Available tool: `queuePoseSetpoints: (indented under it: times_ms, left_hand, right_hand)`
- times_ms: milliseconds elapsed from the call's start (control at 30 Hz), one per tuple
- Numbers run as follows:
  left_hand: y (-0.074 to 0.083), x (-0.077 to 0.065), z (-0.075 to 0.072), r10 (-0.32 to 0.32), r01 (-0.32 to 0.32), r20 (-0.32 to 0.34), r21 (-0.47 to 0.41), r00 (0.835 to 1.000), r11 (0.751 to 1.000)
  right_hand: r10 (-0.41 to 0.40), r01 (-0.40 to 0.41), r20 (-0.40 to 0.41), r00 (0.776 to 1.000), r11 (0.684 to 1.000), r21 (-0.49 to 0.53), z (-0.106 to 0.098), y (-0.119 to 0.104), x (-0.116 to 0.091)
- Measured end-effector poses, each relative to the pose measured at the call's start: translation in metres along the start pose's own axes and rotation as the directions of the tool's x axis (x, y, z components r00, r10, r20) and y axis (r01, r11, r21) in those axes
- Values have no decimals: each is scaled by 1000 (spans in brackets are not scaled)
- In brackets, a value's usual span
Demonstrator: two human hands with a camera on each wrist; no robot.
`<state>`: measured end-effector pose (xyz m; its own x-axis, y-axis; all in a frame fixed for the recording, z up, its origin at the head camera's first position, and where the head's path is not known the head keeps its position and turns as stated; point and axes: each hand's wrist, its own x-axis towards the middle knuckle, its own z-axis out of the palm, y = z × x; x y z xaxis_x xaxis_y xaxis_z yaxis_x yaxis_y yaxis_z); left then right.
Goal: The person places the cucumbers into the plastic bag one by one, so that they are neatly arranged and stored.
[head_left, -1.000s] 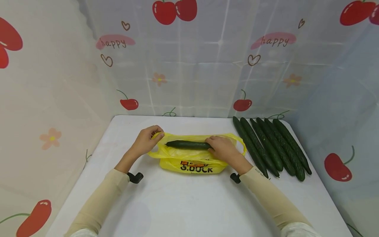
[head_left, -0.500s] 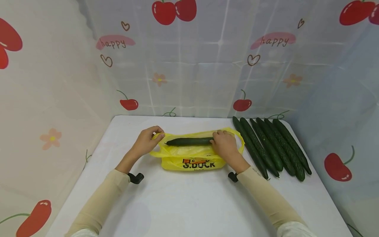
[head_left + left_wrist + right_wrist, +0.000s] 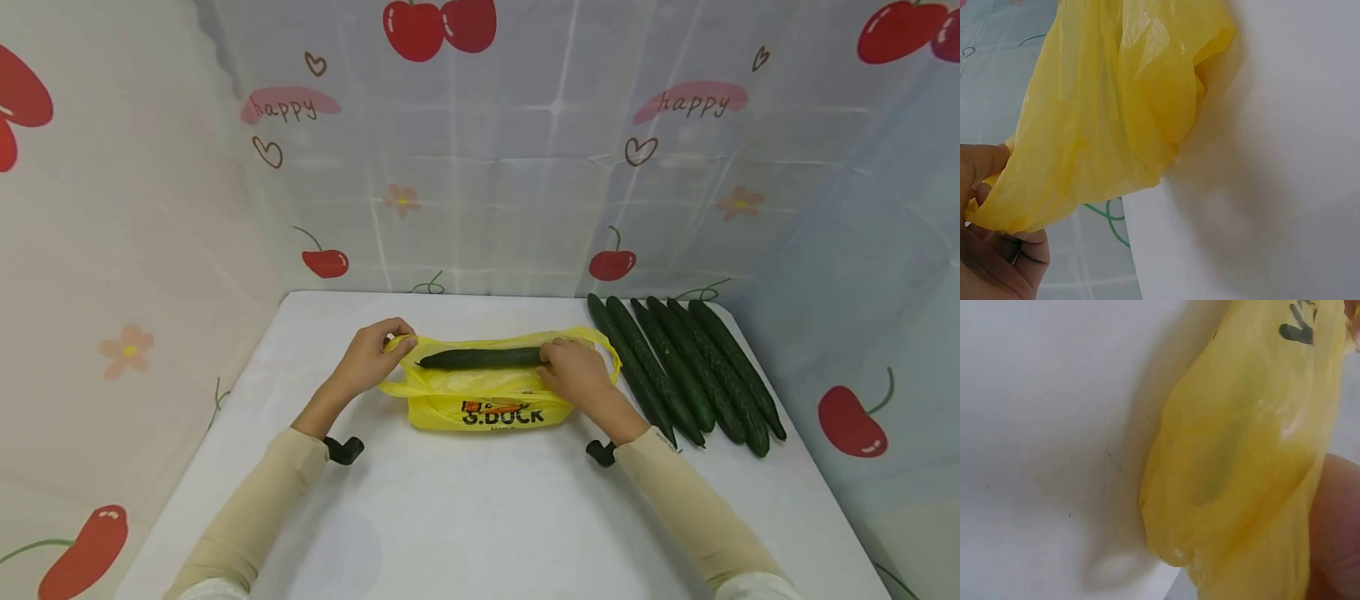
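Observation:
A yellow plastic bag (image 3: 442,414) with black lettering lies on its side on the white table, its mouth spread. Within the mouth a dark green cucumber (image 3: 480,358) lies crosswise. My left hand (image 3: 375,354) pinches the bag's left rim between thumb and fingers, and in the left wrist view the bag (image 3: 1085,125) stretches away from that pinch. At the cucumber's right end, my right hand (image 3: 579,375) grips it inside the opening. In the right wrist view the bag (image 3: 1235,469) covers most of that hand, with a dark shape showing faintly through the plastic.
Several loose cucumbers (image 3: 678,367) lie side by side along the right of the table (image 3: 465,517), close to my right hand. A cherry-print curtain (image 3: 480,217) hangs behind the table. Black wrist mounts (image 3: 345,451) jut out under both wrists.
My right hand has slid a little to the right along the cucumber's end. The bag's front print has shifted slightly. My left hand keeps its pinch, nearly still.

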<state>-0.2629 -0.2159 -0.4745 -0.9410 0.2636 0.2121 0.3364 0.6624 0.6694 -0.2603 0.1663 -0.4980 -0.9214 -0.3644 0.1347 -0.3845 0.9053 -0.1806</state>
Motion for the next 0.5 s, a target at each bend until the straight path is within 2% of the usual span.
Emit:
queuePoseSetpoints:
  times_ms: [233,500]
  left_hand:
    - [-1,-2,0,-12,12,5,-2,1000,1000]
    - [-1,-3,1,-13,13,-1,1,1000,1000]
  right_hand:
    - [11,-11,3,1000,999,46,-17,-3,-16]
    - [77,-51,-142,987,983,176,-42,11,-45]
